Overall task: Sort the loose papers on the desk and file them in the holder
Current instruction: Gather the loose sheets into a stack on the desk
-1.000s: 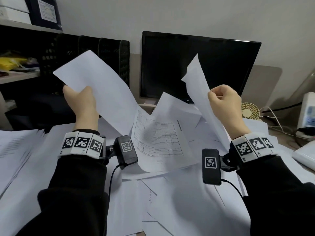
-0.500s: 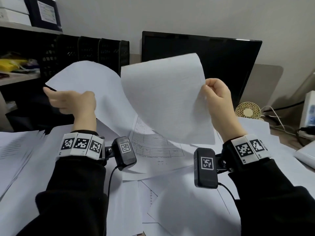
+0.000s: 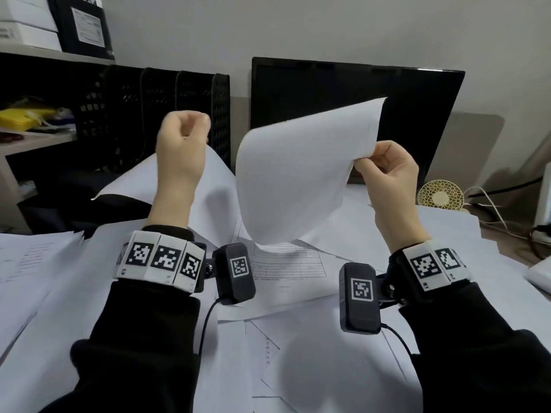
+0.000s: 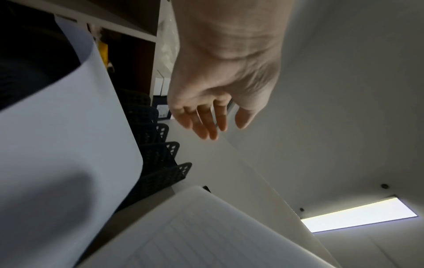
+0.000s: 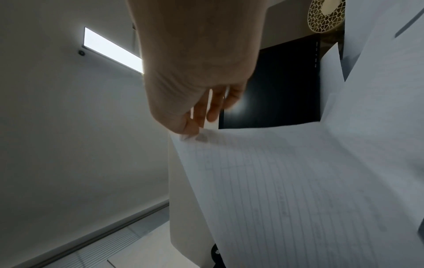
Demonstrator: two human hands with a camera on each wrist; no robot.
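My right hand pinches the right edge of a white sheet and holds it up in front of the monitor; the sheet curls and its lower end hangs over the desk. The right wrist view shows faint ruled lines on this sheet under my right hand. My left hand is raised left of the sheet, fingers loosely curled, holding nothing. Another white sheet droops below it. The black mesh file holder stands behind, its slots also in the left wrist view.
Loose papers cover the desk, with a printed form on top and a stack at the left. A dark monitor stands at the back; a small fan and cables are at the right. Shelves with a yellow item are at the left.
My left hand has let go of its sheet, which dropped toward the desk, and the hand rose and moved right. The right hand's sheet swung round and now curls downward.
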